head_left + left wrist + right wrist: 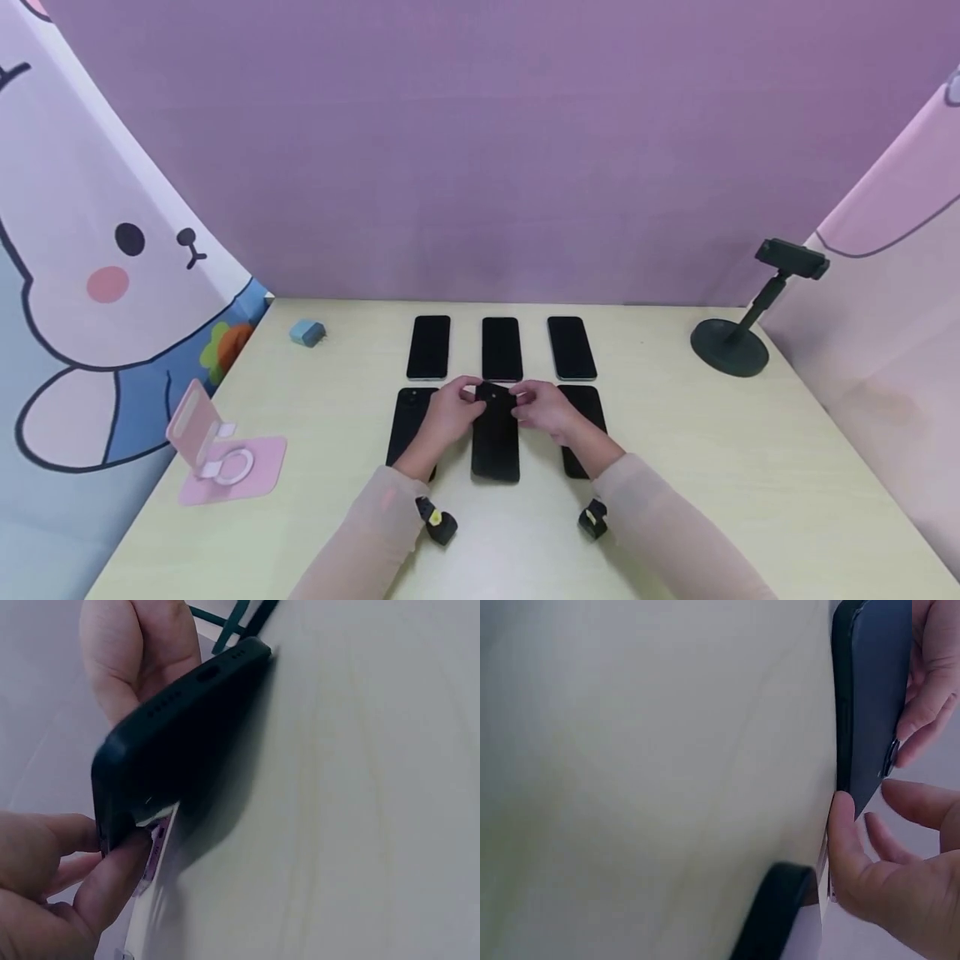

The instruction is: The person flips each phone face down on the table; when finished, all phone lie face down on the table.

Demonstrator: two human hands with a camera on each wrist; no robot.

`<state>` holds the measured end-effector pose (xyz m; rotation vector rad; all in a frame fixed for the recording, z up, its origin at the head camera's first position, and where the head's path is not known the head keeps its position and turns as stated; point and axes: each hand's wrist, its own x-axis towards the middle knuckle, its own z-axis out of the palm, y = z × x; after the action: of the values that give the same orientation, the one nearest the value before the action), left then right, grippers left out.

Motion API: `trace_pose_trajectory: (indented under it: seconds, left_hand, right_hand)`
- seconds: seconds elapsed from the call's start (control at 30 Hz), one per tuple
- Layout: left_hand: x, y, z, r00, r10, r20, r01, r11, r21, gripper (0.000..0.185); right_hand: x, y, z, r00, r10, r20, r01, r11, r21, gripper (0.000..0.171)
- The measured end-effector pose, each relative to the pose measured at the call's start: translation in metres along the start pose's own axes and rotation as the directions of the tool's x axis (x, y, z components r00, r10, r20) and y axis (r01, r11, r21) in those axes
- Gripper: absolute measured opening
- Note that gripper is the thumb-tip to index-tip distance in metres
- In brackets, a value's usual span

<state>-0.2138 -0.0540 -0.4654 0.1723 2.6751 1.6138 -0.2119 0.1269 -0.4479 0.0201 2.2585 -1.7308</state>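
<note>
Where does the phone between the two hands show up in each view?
Head: phone, below centre.
Left wrist: phone, tilted, up and left of centre.
Right wrist: phone, upper right.
Shared landmark: right hand; respectively right of, above and below the phone.

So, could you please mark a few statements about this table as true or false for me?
1. Six phones form two rows of three. True.
2. The left grip and right grip are on different phones. False: both hold the near row's middle phone.
3. The black stand has a square base. False: the black stand's base is round.
4. The blue block is nearer the pink stand than the black stand. True.
</note>
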Motion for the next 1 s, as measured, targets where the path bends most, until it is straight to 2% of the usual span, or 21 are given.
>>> trace_pose_trajectory:
  seconds: [0.23,0.43,0.63,1.0]
  left_hand:
    - [0.003,-0.0065,0.0034,1.0,0.017,-0.001,-0.016,0.995,0.103,0.034]
    - [0.0037,-0.0035,0.0046,1.0,0.005,0.024,-0.008,0.99,0.14,0.034]
    - [0.0055,-0.0018,0.0078,0.999,0.033,0.025,-0.037,0.983,0.177,0.033]
    - [0.0058,0.0015,0.0063,0.999,0.035,0.042,-0.044,0.968,0.245,0.03]
  right_hand:
    - [0.0048,0.0021,-0.0017,1.0,0.023,0.004,-0.023,0.996,-0.08,0.037]
    - [0.0084,0.0017,-0.0022,0.999,0.015,-0.033,-0.019,0.991,-0.129,0.035]
    - [0.0095,-0.0003,-0.0017,0.999,0.0,-0.054,-0.011,0.98,-0.198,0.034]
    - [0.0091,-0.0045,-0.0008,0.997,0.03,-0.067,-0.046,0.965,-0.26,0.034]
